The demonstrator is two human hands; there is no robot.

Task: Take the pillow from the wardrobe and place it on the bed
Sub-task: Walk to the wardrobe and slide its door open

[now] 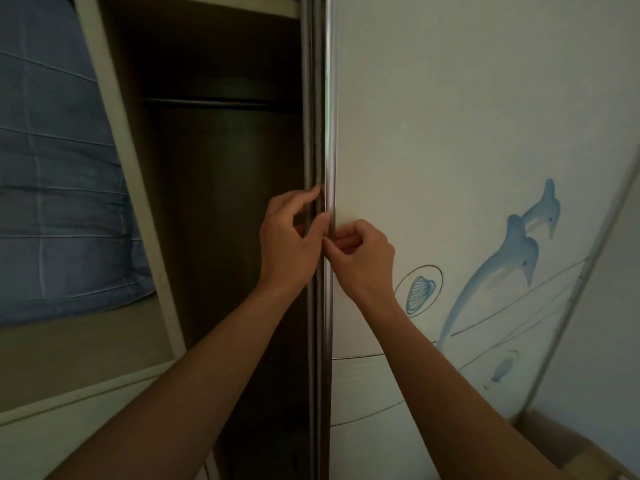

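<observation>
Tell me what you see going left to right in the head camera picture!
Blue bedding on a shelf → dark open wardrobe space → left hand → metal door edge → right hand → shell drawing → blue dolphins on the door.

No legible text, label, brand, number or sign appears anywhere in the view. The sliding wardrobe door, at the right, carries only pictorial decoration: two blue dolphins, a shell in an oval outline, a small fish and thin curved lines, none accompanied by lettering. The blue bedding on the left shelf shows stitched seams but no tag or print that can be read. The metal door frame bears no marking.
</observation>
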